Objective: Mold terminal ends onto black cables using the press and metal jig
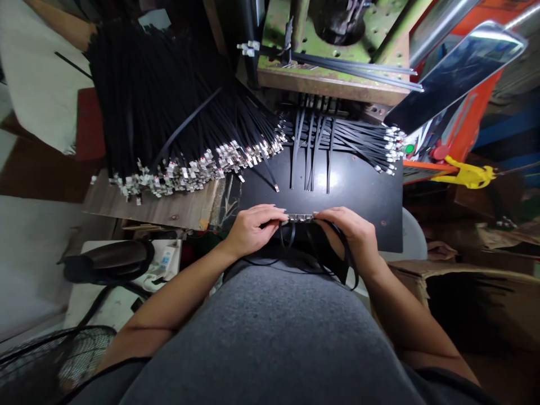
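My left hand [252, 228] and my right hand [348, 230] meet at the near edge of a black work plate [363, 197]. Together they pinch a short row of metal buckle heads [300, 217] on black straps [291, 236]. The straps loop down from the buckles toward my lap. Both hands have fingers curled closed on this bundle. Several loose black straps [311, 152] lie fanned on the plate just beyond my hands.
A big pile of black straps with metal ends [169, 118] fills the left of the bench. A smaller bundle [375, 143] lies at right. A green press machine [333, 50] stands behind. A yellow clamp [466, 174] sits right, a fan [50, 360] lower left.
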A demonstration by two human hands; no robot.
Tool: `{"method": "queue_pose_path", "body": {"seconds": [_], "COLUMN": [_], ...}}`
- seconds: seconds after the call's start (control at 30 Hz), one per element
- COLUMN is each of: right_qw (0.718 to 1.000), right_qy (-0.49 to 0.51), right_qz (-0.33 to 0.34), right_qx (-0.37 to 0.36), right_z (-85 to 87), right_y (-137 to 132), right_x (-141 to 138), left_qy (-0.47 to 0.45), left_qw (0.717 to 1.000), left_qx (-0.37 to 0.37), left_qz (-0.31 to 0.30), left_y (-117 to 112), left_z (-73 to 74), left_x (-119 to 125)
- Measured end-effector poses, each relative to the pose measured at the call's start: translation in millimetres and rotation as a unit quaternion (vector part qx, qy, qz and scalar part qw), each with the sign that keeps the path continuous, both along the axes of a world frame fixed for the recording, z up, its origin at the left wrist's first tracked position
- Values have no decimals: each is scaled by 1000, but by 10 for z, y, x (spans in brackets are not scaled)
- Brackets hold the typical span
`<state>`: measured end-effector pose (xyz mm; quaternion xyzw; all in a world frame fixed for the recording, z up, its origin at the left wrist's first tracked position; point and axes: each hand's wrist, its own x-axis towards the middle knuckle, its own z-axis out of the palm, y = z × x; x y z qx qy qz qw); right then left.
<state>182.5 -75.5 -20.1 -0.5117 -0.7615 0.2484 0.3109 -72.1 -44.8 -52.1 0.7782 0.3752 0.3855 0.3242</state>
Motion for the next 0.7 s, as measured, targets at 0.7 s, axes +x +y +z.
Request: {"method": "queue_pose_path", "body": {"seconds": [0.7], "right_qw": [998], "right_qy": [31], "right_qz": [-21], "right_qx": [44], "right_z": [-177], "right_y": [12], "right_x": [64], "left_qy": [289], "left_qw": [947], "left_qx": [131], "left_qz": [-54], "left_y": [603], "left_z": [213], "left_x": [98]}}
